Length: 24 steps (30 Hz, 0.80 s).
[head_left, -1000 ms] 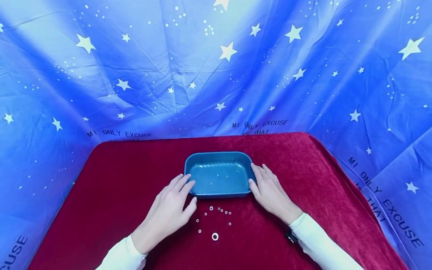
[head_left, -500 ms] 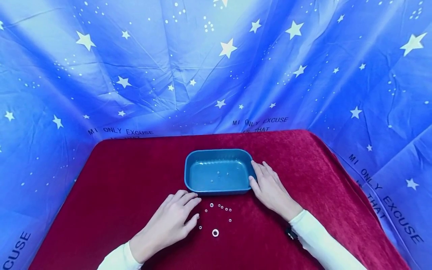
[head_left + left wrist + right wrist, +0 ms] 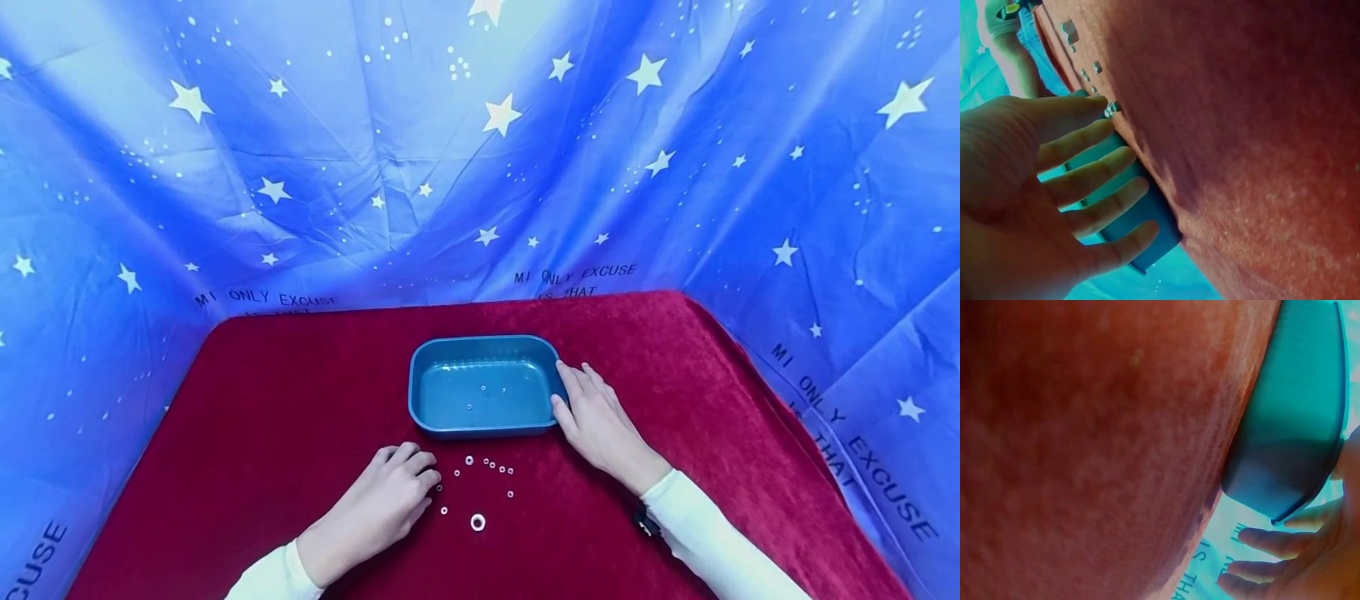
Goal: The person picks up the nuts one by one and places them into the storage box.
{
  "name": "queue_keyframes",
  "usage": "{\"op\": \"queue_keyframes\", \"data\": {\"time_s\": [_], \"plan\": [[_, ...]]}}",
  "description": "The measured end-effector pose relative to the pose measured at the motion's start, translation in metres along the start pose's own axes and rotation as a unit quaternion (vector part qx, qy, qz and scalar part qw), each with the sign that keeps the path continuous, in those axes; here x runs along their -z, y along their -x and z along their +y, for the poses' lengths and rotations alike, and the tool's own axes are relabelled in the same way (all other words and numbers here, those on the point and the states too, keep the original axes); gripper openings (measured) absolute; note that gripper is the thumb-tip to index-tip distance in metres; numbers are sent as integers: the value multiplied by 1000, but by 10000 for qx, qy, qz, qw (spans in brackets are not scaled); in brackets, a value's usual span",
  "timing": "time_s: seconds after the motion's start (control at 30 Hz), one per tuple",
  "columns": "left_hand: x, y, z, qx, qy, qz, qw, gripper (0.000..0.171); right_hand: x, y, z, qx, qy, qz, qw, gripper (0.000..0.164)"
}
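A blue rectangular plastic box (image 3: 487, 432) stands on the cloth with several tiny ring-like nuts in it. Before its near side, small metal nuts (image 3: 469, 460) lie scattered, along with one larger hex nut (image 3: 477, 522). My left hand (image 3: 378, 500) is low over the cloth beside the leftmost nuts. In the left wrist view its fingers (image 3: 1107, 165) are spread and loosely bent, the thumb tip close to the nuts; no nut shows between them. My right hand (image 3: 603, 429) rests at the box's right end with fairly straight fingers (image 3: 1279, 542), touching the rim.
Dark red velvet cloth (image 3: 285, 400) covers the table. A blue star-printed curtain (image 3: 337, 167) hangs behind and at both sides. There is a dark band (image 3: 645, 522) at the right wrist, below the white sleeve.
My left hand has left the box's near left corner and come down toward the person, to the nuts, its fingers bending more. My right hand has stayed at the box.
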<state>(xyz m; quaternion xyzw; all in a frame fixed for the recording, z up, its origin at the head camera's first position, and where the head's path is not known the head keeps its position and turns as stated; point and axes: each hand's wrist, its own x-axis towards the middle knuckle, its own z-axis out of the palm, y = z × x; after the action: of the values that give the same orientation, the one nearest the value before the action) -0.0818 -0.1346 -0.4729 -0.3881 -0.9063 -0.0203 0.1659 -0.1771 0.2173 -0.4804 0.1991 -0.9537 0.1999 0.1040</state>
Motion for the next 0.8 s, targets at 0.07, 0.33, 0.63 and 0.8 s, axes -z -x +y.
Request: {"op": "queue_keyframes", "data": {"time_s": [0.07, 0.33, 0.63, 0.8], "plan": [[-3, 1, 1, -93, -98, 32, 9999, 14, -1, 1, 0, 32, -6, 35, 10000, 63], [-8, -3, 6, -251, -505, 36, 9984, 13, -2, 1, 2, 22, 11, 5, 10000, 63], [-12, -7, 9, -298, -609, 111, 9976, 11, -2, 1, 1, -59, -32, -92, 9999, 64], [-13, -8, 9, -306, -567, 143, 9978, 11, -2, 2, 1, -100, -30, -115, 9999, 65]]}}
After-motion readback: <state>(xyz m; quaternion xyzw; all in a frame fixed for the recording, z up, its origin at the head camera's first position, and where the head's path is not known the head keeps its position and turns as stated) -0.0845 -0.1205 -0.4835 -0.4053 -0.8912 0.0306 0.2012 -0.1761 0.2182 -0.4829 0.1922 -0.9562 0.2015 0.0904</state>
